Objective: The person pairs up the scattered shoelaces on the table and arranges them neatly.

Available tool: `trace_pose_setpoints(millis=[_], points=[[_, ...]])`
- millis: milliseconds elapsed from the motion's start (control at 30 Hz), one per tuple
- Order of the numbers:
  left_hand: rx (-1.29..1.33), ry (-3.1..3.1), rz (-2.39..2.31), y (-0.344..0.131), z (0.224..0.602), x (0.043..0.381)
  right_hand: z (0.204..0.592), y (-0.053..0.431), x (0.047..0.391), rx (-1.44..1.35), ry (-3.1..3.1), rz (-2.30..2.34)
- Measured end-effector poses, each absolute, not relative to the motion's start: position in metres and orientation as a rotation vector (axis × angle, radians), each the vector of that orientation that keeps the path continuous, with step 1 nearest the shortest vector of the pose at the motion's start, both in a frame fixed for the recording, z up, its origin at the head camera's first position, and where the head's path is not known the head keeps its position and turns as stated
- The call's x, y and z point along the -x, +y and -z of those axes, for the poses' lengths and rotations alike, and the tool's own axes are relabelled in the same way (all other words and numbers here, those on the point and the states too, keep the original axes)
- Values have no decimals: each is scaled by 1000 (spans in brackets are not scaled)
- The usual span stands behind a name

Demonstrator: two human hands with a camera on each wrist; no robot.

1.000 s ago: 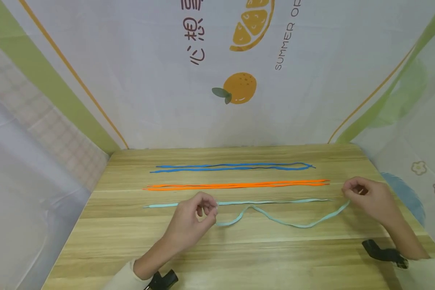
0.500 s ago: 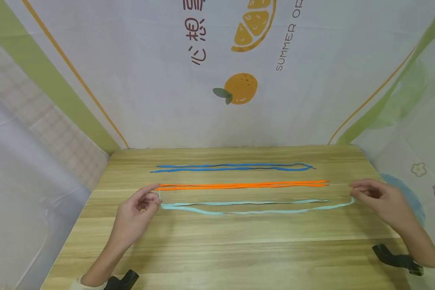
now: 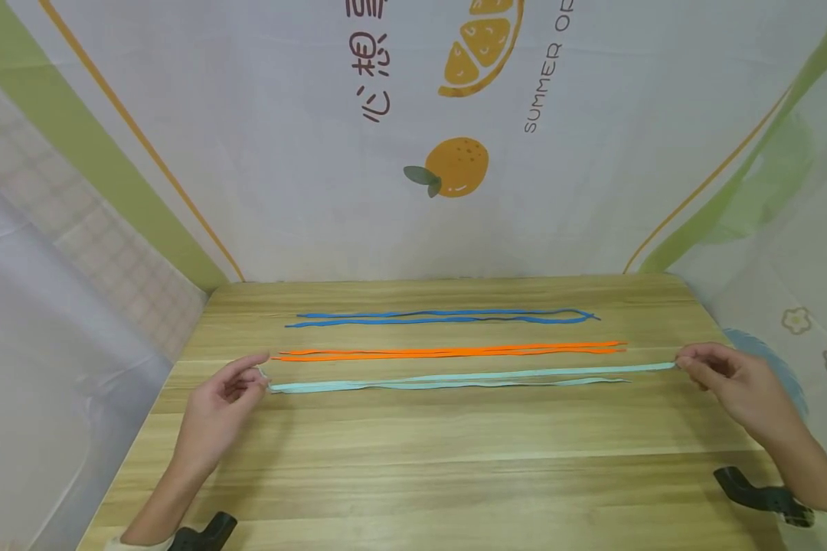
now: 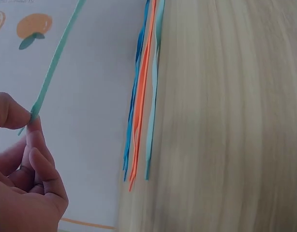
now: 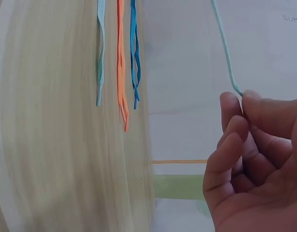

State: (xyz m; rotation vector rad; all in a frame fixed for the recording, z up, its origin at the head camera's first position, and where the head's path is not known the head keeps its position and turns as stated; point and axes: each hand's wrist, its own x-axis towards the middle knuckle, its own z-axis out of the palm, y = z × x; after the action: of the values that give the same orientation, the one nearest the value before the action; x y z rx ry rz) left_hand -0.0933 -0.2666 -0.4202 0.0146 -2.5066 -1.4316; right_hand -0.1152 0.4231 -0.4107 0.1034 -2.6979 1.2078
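Observation:
A mint-green shoelace [image 3: 524, 373] stretches nearly straight between my two hands, raised off the table. My left hand [image 3: 220, 409] pinches one end between thumb and forefinger; the left wrist view shows the tip of this held lace [image 4: 51, 72] poking out past the fingers. On the right, my right hand [image 3: 740, 390] pinches the other end, and the lace [image 5: 226, 53] bends at the fingertips in the right wrist view. A second mint-green shoelace [image 3: 558, 383] lies on the table just below the held one. Behind them lie two orange shoelaces [image 3: 448, 353] side by side.
Farther back lie blue shoelaces [image 3: 413, 317], their right ends crossing. All rest on a wood-grain table [image 3: 455, 490]. A white printed cloth [image 3: 317, 191] rises behind the table's back edge. Black wrist mounts [image 3: 758, 490] sit on both forearms.
My left hand has moved far to the left along the lace, and my right hand slightly right. The held lace went from slack and wavy to nearly straight. The laces on the table stayed put.

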Motion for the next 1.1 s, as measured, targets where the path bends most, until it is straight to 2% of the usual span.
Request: trace_pose_setpoints(millis=[533,733,1100], points=[[-206,-2533,1399,-286,425,93,415,429,115,-2,-2734,-1335],[-280,-2684,1298,-297,427,92,419,427,113,-37,-2841,-1090],[-148,-2814,1140,-305,436,95,429,429,118,-96,-2893,-698]])
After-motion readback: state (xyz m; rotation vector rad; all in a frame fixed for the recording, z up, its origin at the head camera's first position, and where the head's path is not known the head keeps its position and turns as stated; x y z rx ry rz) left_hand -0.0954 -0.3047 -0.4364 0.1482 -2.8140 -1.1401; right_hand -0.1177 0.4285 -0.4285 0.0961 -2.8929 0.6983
